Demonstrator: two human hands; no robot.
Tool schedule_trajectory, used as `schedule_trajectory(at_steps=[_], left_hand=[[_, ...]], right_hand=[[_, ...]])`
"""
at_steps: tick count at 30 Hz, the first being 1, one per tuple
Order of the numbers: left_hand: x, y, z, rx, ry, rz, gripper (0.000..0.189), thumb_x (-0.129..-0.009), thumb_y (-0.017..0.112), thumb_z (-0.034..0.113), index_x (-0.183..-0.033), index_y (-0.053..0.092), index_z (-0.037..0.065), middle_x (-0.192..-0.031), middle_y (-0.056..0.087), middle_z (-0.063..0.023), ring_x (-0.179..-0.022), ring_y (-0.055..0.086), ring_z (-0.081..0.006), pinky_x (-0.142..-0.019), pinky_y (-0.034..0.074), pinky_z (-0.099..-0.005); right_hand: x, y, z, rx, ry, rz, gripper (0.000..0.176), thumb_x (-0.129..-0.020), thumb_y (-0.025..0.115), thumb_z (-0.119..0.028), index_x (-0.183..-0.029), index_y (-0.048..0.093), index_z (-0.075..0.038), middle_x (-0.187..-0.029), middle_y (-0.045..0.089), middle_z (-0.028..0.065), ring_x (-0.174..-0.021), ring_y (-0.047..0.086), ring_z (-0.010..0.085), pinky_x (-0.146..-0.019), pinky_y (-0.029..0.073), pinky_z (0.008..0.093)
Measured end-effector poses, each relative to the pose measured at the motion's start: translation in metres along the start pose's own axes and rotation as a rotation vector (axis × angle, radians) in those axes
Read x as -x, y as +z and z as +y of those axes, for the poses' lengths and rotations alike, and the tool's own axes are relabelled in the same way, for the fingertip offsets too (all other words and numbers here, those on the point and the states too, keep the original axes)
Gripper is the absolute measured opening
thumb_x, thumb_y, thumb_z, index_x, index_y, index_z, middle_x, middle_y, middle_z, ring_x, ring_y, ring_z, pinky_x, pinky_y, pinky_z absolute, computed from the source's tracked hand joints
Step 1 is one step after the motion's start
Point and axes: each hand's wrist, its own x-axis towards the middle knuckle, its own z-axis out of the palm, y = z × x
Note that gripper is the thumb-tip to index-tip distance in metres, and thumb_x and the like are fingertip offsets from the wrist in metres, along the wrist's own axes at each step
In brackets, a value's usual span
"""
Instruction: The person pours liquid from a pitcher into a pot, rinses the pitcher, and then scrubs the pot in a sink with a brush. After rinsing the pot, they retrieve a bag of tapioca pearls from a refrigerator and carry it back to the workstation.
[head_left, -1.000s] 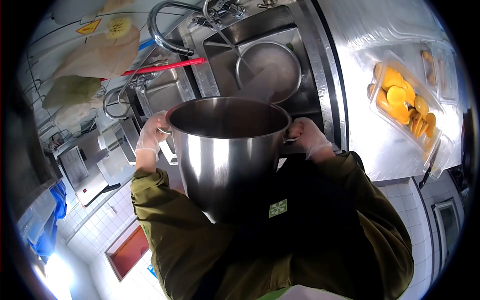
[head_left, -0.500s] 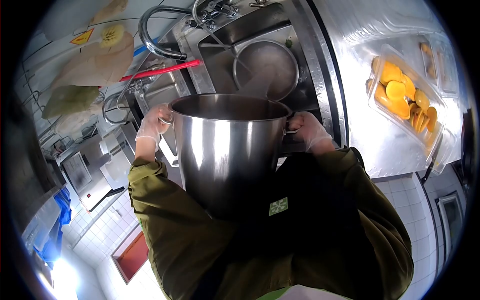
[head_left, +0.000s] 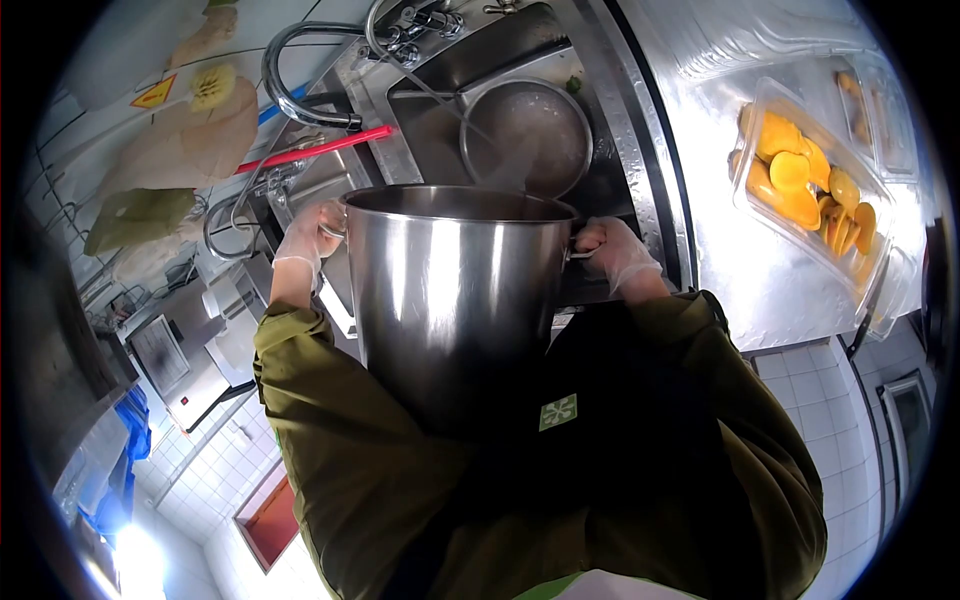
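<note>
Steel pot [head_left: 455, 300], left hand [head_left: 305, 240] and right hand [head_left: 615, 255] clamped on either side (green apron logo [head_left: 559, 412] below)

Large polished stainless-steel stockpot [head_left: 455, 300], tilted with its open mouth away from the wearer, held by both side handles above the sink edge

Gloved hands [head_left: 308, 243] on steel pot [head_left: 455, 300] above sink [head_left: 440, 100]

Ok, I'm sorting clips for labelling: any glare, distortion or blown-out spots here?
Head view: strong fisheye, black corners, straight lines bowed. Head view again: glare streaks run down the steel pot gripped by the left hand and right hand; the counter gleams; a blown-out light spot sits lower left.
</note>
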Motion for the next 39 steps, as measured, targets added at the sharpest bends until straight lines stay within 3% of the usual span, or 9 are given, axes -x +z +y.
schedule_trajectory(at_steps=[2,4,7,17,20,26,29,33,39], left_hand=[[-0.005,-0.004,0.003,0.003,-0.018,-0.071,0.013,-0.077,0.042,-0.001,-0.066,0.042,0.003,-0.052,0.046,-0.0028,-0.038,0.045,-0.0108,-0.034,0.038,-0.0182],[-0.004,0.005,0.002,-0.025,-0.007,0.001,0.017,-0.077,0.038,-0.004,-0.062,0.041,0.004,-0.050,0.040,-0.0008,-0.036,0.041,-0.0078,-0.032,0.032,-0.0161],[-0.004,0.014,0.000,-0.132,0.086,0.047,0.019,-0.076,0.037,-0.006,-0.061,0.040,0.004,-0.050,0.038,0.0003,-0.036,0.039,-0.0064,-0.032,0.029,-0.0153],[-0.041,0.002,0.014,-0.199,0.226,-0.058,0.026,-0.074,0.041,-0.006,-0.052,0.036,0.008,-0.049,0.039,-0.0009,-0.039,0.041,-0.0083,-0.035,0.032,-0.0156],[-0.041,0.012,0.018,-0.204,0.141,-0.012,0.026,-0.074,0.040,-0.006,-0.052,0.035,0.008,-0.049,0.038,-0.0008,-0.039,0.041,-0.0084,-0.036,0.030,-0.0158],[-0.061,-0.001,0.031,-0.226,0.015,-0.215,0.021,-0.073,0.039,-0.006,-0.056,0.038,0.006,-0.051,0.041,-0.0018,-0.039,0.041,-0.0092,-0.036,0.030,-0.0165],[-0.056,0.003,0.029,-0.182,0.145,0.024,0.017,-0.072,0.039,-0.007,-0.059,0.040,0.005,-0.053,0.043,-0.0023,-0.039,0.041,-0.0090,-0.036,0.030,-0.0163],[-0.045,0.010,0.028,-0.129,0.086,0.006,0.012,-0.076,0.043,-0.003,-0.065,0.044,0.003,-0.053,0.046,-0.0018,-0.037,0.045,-0.0091,-0.032,0.035,-0.0165],[0.020,0.017,-0.009,-0.145,0.231,0.014,0.014,-0.075,0.043,-0.003,-0.063,0.046,0.005,-0.051,0.044,0.0005,-0.037,0.041,-0.0062,-0.033,0.031,-0.0152]], right_hand=[[0.000,0.000,0.000,-0.001,-0.028,-0.003,0.013,-0.062,0.051,0.007,-0.066,0.046,-0.004,-0.061,0.045,-0.0019,-0.057,0.041,0.0068,-0.052,0.033,0.0205],[0.007,0.002,-0.010,0.016,-0.104,0.017,0.025,-0.056,0.045,0.015,-0.061,0.033,-0.007,-0.058,0.029,-0.0039,-0.054,0.028,0.0054,-0.047,0.024,0.0209],[0.006,0.004,-0.011,-0.066,-0.096,0.047,0.026,-0.057,0.040,0.017,-0.060,0.032,-0.008,-0.057,0.027,-0.0038,-0.053,0.026,0.0056,-0.047,0.023,0.0208],[-0.038,0.012,0.049,-0.472,-0.174,0.015,0.029,-0.081,0.038,-0.004,-0.054,0.028,-0.011,-0.048,0.027,-0.0014,-0.041,0.027,0.0098,-0.041,0.020,0.0225],[-0.044,0.012,0.058,-0.504,-0.212,0.019,0.031,-0.083,0.037,-0.005,-0.054,0.027,-0.012,-0.047,0.026,-0.0017,-0.039,0.025,0.0095,-0.040,0.019,0.0227],[-0.046,0.013,0.062,-0.488,-0.203,0.034,0.031,-0.081,0.038,-0.003,-0.054,0.027,-0.012,-0.048,0.024,-0.0023,-0.040,0.024,0.0091,-0.040,0.018,0.0229],[-0.047,0.015,0.063,-0.467,-0.182,0.041,0.030,-0.080,0.038,-0.002,-0.054,0.026,-0.012,-0.048,0.023,-0.0026,-0.040,0.023,0.0089,-0.040,0.018,0.0229],[-0.043,0.015,0.057,-0.390,-0.114,0.050,0.030,-0.079,0.039,0.000,-0.054,0.026,-0.012,-0.049,0.022,-0.0031,-0.041,0.022,0.0087,-0.041,0.018,0.0231],[0.024,0.011,0.007,-0.282,-0.119,0.054,0.031,-0.058,0.046,0.015,-0.059,0.026,-0.008,-0.059,0.024,-0.0045,-0.054,0.024,0.0055,-0.046,0.020,0.0223]])
